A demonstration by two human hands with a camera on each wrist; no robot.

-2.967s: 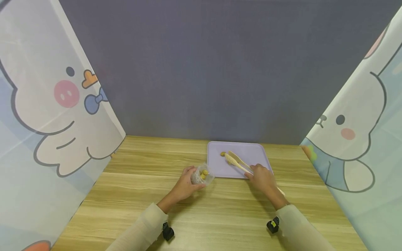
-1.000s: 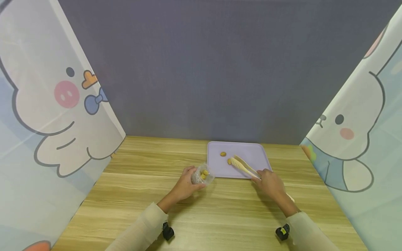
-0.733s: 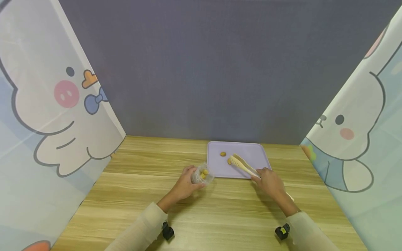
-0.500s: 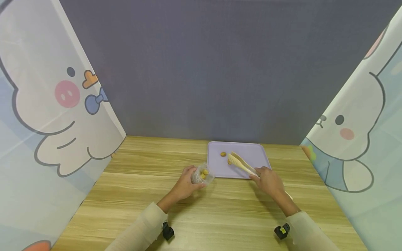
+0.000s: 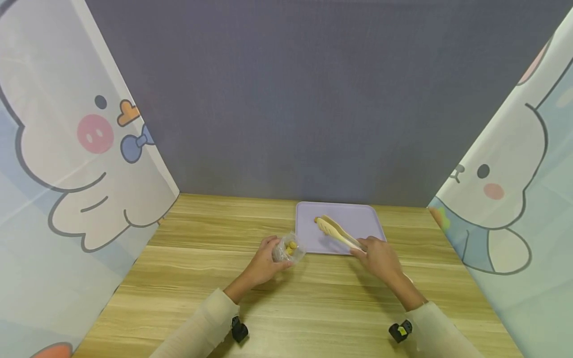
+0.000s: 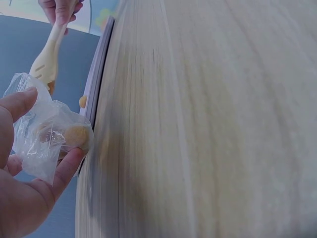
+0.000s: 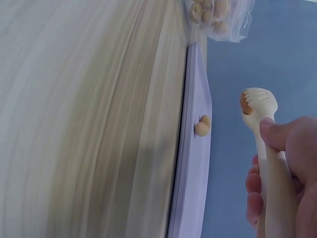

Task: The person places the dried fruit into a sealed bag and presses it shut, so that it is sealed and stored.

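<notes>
My left hand [image 5: 264, 262] holds a clear plastic bag [image 6: 47, 116] upright, with its fingers and thumb around the sides. Several small round tan pieces, nut-like in look, lie inside it [image 5: 291, 247]. My right hand [image 5: 380, 256] grips a pair of cream tongs [image 5: 335, 232] over the lilac tray [image 5: 364, 216]. A brown piece [image 7: 245, 102] sits between the slotted tips, raised off the tray in the right wrist view. Two round tan pieces [image 7: 201, 129] rest on the tray there; in the head view the tongs' heads hide most of this.
A wood-grain table [image 5: 215, 223] carries the tray, which lies near its back edge, right of the bag. A grey panel [image 5: 277, 99] rises behind. Cartoon-printed sheets stand at the left [image 5: 62, 209] and right [image 5: 515, 233].
The tongs have drawn back right, then moved left and farther over the tray, with a piece now in their tips. The left hand and bag have stayed put.
</notes>
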